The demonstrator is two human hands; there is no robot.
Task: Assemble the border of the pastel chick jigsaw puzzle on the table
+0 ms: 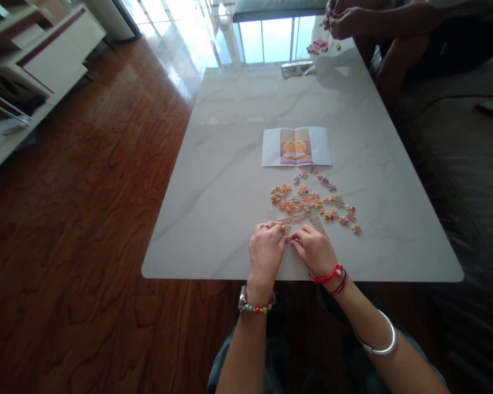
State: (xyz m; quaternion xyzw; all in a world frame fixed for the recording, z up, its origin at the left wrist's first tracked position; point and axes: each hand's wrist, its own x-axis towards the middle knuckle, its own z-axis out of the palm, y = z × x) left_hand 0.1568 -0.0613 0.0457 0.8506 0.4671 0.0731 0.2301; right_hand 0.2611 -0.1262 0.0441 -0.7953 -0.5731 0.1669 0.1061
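Close to the table's near edge, my left hand (267,246) and my right hand (314,249) meet over a partly joined jigsaw puzzle (299,220). Both hands have their fingers curled and pinched at its lower border, fingertips almost touching. A small puzzle piece seems to be between my right fingertips, though it is mostly hidden. What the left fingers press on is covered by the hand. Just beyond lie many loose puzzle pieces (302,203) in orange, pink and cream, with a few purple ones further off. A folded picture sheet (297,146) with an orange character lies flat behind them.
The white marble-patterned table (213,180) has rounded near corners. At its far right, a person's hands (340,22) are above another pile of colourful pieces (318,46). A silvery packet (298,69) lies nearby. A sofa (456,148) runs along the right, a white cabinet (61,54) stands left.
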